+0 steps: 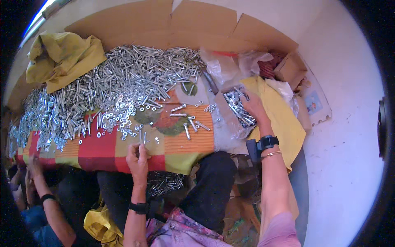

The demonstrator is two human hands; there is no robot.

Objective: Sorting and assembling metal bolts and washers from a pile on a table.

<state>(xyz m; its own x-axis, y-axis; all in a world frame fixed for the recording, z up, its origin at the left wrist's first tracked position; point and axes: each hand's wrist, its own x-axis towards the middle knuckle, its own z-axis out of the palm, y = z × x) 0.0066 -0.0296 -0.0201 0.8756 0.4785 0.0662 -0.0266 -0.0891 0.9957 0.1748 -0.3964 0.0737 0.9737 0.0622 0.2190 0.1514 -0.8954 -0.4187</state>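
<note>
My left hand is over the near edge of the cloth, thumb and fingers pinched together on a slim silver bolt that points up and away. To the right, my right hand reaches over a plastic-lined box of bolts, its fingertips down at the metal pieces and partly hidden. Several loose bolts lie on the orange stripe between my hands. Washers and nuts are scattered beyond my left hand, in front of a large heap of bolts.
A co-worker's hand is at the cloth's left edge. Cardboard walls the far side. A yellow sack lies at far left, yellow sheeting at right. More bolts sit below the cloth's near edge.
</note>
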